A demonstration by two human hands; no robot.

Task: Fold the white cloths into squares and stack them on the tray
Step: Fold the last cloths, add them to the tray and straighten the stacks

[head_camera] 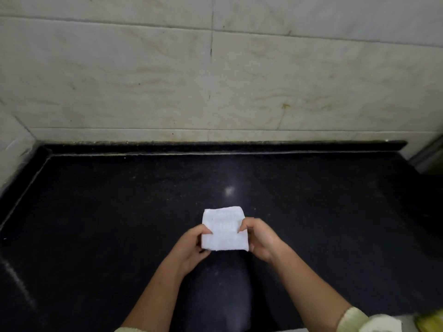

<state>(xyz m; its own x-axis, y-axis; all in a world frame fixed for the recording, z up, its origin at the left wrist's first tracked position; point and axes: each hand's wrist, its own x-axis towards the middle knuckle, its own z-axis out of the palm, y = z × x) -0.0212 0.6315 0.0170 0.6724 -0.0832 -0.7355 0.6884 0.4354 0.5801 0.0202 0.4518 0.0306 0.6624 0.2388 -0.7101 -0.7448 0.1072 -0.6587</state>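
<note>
Two hands: left hand (191, 245) and right hand (260, 238) are pinching small white folded terry cloth (224, 230), thumbs on top.
Writing: none readable.
Cut off: white object (381, 323) at lower right corner.

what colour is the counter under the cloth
Black, faintly speckled counter, under the white cloth; head view.

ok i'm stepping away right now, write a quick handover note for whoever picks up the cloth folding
Left hand: pinching the left edge of the white cloth.
Right hand: pinching its right edge.
Cloth: already folded to a small near-square, held just over the black counter.
Tray: not clearly in view; something white lies at the bottom right corner, too cropped to identify.
Left: place this cloth on the tray, then fold any others.
</note>
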